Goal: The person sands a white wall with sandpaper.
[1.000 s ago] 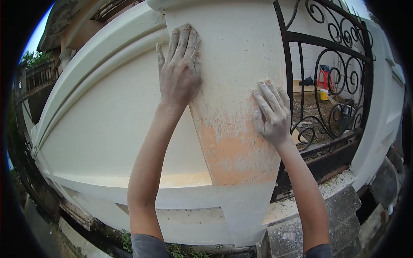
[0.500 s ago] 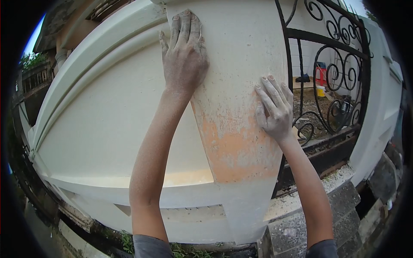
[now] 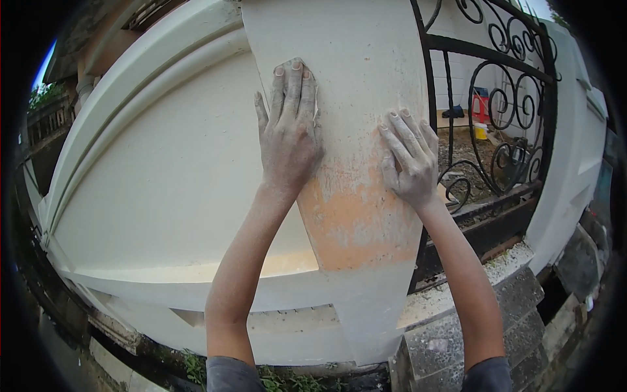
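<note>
A white wall pillar (image 3: 366,85) stands before me, its lower part worn to a peach-orange patch (image 3: 356,215). My dust-coated left hand (image 3: 290,140) presses a thin grey sheet of sandpaper (image 3: 307,65) against the pillar's left edge. Only the sheet's rim shows past the fingertips and along the hand's right side; the rest is hidden under the fingers. Lower down, at the pillar's right edge, my right hand (image 3: 413,157) lies with fingers stretched out on the surface. It is dusty too and holds nothing that I can see.
A black wrought-iron gate (image 3: 486,59) with scrolls adjoins the pillar on the right. Through it show a red object (image 3: 480,104) and a yellow bucket (image 3: 481,131). A recessed cream wall panel (image 3: 157,176) spreads left. Grey paving blocks (image 3: 450,346) and weeds (image 3: 287,379) lie below.
My left hand has slid down the pillar with the sandpaper, slightly to the right. The right hand keeps about the same spot on the pillar. The view has shifted slightly.
</note>
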### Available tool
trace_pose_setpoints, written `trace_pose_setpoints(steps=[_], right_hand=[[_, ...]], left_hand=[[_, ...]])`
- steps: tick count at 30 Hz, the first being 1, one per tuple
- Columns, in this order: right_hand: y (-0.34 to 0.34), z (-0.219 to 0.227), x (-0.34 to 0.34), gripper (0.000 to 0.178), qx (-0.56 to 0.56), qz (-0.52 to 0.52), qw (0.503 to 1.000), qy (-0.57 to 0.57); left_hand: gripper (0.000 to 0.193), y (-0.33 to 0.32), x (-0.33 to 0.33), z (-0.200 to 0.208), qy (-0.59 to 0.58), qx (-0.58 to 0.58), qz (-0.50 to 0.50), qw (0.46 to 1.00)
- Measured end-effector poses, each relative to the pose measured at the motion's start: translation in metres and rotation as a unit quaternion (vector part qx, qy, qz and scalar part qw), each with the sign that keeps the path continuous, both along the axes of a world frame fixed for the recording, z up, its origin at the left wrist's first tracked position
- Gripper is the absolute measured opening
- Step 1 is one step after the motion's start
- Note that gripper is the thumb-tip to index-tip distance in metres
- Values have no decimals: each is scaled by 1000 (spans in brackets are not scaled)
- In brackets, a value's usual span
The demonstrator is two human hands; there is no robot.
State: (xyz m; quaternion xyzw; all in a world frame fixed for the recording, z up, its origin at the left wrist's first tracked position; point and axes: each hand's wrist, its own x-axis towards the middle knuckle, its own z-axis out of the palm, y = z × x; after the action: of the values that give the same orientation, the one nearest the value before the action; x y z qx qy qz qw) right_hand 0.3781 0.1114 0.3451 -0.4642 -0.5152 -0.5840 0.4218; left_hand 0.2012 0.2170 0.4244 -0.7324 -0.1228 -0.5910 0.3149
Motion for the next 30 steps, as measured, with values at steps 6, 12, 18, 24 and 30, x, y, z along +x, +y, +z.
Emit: trace_pose_setpoints(steps=[6, 12, 18, 24, 30], right_hand=[[3, 2, 0, 43, -1, 3, 1000, 0], [0, -1, 0, 42, 1, 5, 1000, 3], [1, -1, 4, 40, -2, 6, 1000, 6], [1, -2, 1, 41, -10, 26, 1000, 7], [-1, -4, 5, 44, -6, 18, 1000, 5]], left_hand=[[48, 1, -15, -35, 116, -9, 41, 992], [51, 4, -6, 12, -2, 18, 42, 999], [49, 2, -6, -97, 206, 24, 56, 977], [46, 5, 2, 32, -29, 44, 20, 998], [55, -11, 10, -105, 214, -21, 33, 976]])
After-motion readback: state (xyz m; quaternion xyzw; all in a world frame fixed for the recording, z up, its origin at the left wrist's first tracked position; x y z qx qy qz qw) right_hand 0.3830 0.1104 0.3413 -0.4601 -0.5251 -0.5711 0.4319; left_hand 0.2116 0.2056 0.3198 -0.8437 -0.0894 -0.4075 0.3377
